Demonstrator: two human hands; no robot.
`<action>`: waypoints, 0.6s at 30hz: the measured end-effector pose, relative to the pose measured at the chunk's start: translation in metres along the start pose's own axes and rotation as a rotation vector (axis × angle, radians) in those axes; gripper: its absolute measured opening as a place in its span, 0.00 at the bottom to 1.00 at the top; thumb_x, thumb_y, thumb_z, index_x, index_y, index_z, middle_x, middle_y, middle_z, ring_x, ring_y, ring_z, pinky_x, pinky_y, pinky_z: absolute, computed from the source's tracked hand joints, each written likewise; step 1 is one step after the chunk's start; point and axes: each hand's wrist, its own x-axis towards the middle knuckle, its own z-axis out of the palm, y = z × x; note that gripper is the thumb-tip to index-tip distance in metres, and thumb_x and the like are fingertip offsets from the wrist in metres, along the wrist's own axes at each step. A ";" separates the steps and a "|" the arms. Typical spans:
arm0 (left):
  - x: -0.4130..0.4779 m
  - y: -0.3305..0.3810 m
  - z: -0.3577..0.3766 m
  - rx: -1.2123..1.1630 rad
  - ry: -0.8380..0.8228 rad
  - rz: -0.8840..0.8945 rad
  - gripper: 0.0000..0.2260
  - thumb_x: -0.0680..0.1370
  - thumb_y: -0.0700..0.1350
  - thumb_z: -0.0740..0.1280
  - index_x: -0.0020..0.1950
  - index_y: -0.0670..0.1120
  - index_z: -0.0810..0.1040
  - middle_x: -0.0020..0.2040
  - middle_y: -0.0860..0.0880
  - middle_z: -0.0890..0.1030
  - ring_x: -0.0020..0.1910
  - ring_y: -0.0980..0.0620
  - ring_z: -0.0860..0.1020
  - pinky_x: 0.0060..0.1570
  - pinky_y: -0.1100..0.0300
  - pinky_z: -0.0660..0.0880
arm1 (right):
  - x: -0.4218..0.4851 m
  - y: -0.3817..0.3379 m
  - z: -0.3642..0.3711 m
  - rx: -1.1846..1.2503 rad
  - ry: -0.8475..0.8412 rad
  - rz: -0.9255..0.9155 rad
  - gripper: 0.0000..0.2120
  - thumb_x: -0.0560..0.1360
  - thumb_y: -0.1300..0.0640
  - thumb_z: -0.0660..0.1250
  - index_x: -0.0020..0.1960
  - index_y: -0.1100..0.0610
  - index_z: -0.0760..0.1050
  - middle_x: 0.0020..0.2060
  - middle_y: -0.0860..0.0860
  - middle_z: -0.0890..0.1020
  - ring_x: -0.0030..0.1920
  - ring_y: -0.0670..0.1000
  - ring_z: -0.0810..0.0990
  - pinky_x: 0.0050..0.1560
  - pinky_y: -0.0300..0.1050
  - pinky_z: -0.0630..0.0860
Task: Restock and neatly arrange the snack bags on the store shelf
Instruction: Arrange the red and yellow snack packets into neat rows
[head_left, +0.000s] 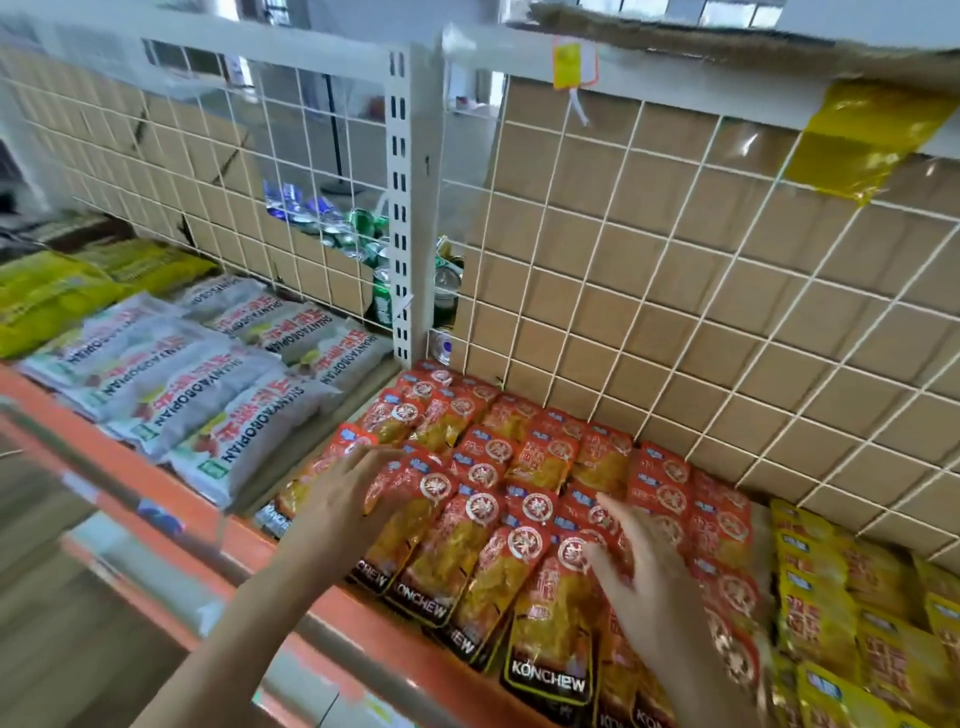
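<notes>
Red Konchew bags (488, 525): rows mostly laid, front shelf edge (291, 566) uneven; my left hand (343, 499) and right hand (639, 566) flat, fingers spread, holding nothing.

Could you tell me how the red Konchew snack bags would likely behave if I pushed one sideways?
The red Konchew snack bags look glossy, so one would probably slide easily. They overlap in rows, so neighbours would likely shift too. Flat and thin, they are probably light and floppy.

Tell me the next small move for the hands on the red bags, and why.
Probably nudge the front red bags back with the left hand and right hand: both lie flat, fingers spread, and these bags overhang the orange shelf edge, slanted.
</notes>
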 end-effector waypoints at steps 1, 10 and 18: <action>0.004 -0.005 -0.002 0.000 -0.004 -0.006 0.19 0.74 0.56 0.61 0.60 0.48 0.76 0.57 0.49 0.78 0.54 0.46 0.78 0.53 0.49 0.75 | 0.003 -0.002 0.004 0.004 -0.007 -0.002 0.24 0.76 0.50 0.63 0.70 0.46 0.62 0.62 0.39 0.65 0.62 0.38 0.61 0.65 0.37 0.58; 0.058 -0.060 -0.009 -0.026 -0.143 0.040 0.28 0.72 0.65 0.52 0.65 0.51 0.71 0.65 0.54 0.71 0.62 0.54 0.70 0.60 0.62 0.64 | 0.048 -0.044 0.049 -0.024 0.029 0.077 0.23 0.77 0.49 0.62 0.70 0.45 0.62 0.60 0.38 0.65 0.62 0.38 0.62 0.64 0.35 0.57; 0.090 -0.083 0.000 -0.008 -0.435 0.271 0.32 0.71 0.68 0.43 0.69 0.58 0.66 0.73 0.58 0.60 0.73 0.58 0.53 0.73 0.53 0.55 | 0.099 -0.087 0.097 -0.076 0.047 0.107 0.23 0.77 0.49 0.62 0.71 0.49 0.64 0.67 0.44 0.69 0.68 0.45 0.66 0.64 0.36 0.58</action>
